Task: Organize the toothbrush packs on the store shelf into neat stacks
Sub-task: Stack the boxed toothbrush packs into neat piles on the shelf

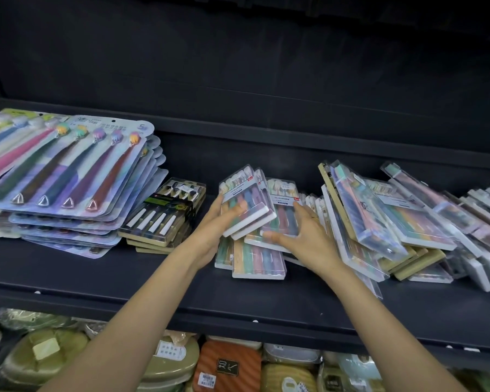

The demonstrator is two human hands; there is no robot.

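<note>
The toothbrush packs [249, 202] are clear glossy plastic cases with white matt ends; the blister cards [68, 176] at left are shiny printed card under clear plastic; the shelf [125, 278] is dark, matt, smooth painted metal

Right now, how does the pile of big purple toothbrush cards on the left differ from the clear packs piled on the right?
The big purple cards are wide, flat blister cards; the clear packs are narrow, boxy cases. The purple cards lie in a fairly even, slightly fanned stack, while the clear packs lean and overlap untidily. Neither pile is touched by the hands. Both hold rows of coloured toothbrushes and sit on the same dark shelf.
</note>
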